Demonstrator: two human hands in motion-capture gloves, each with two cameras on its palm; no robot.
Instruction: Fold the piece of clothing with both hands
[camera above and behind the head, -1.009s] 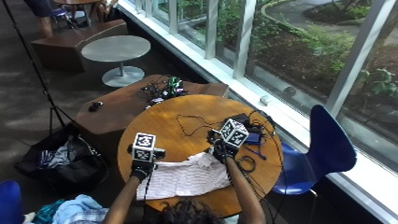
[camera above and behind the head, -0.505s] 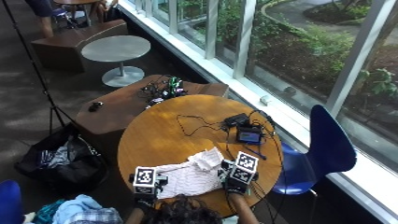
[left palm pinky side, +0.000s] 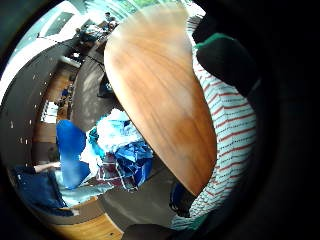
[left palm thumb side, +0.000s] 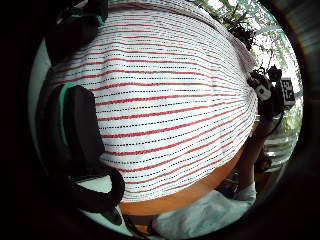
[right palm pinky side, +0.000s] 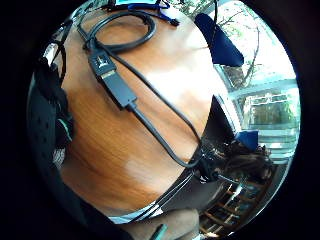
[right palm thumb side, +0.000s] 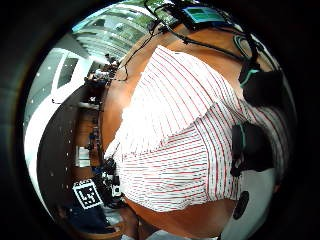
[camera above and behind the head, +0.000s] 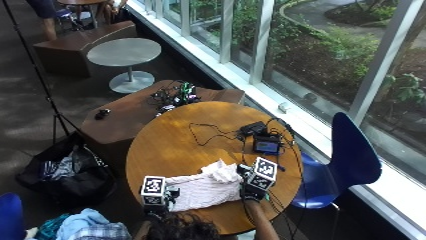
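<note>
Lying on the near part of the round wooden surface (camera above and behind the head: 173, 150), the white garment with thin red stripes (camera above and behind the head: 203, 189) is bunched into a loose, partly folded heap, its higher, crumpled end toward the right hand. The left hand (camera above and behind the head: 158, 197) sits at the garment's left edge and the right hand (camera above and behind the head: 253, 189) at its right edge, so the cloth lies between the two. In the left thumb side palm view the striped fabric (left palm thumb side: 165, 100) fills the frame just under the palm, with black-gloved fingers (left palm thumb side: 80, 130) lying against it; in the right thumb side palm view gloved fingers (right palm thumb side: 252, 147) likewise lie on the cloth's (right palm thumb side: 175, 140) edge. Whether either hand's fingers are curled round the fabric or merely resting on it I cannot tell.

Beyond the garment, toward the window, a small device with a lit screen (camera above and behind the head: 267, 146) rests on the surface, with black cables (camera above and behind the head: 206, 132) trailing across the wood. A blue chair (camera above and behind the head: 346, 155) stands to the right of the surface, and a black bag (camera above and behind the head: 63, 172) lies on the floor to the left.
</note>
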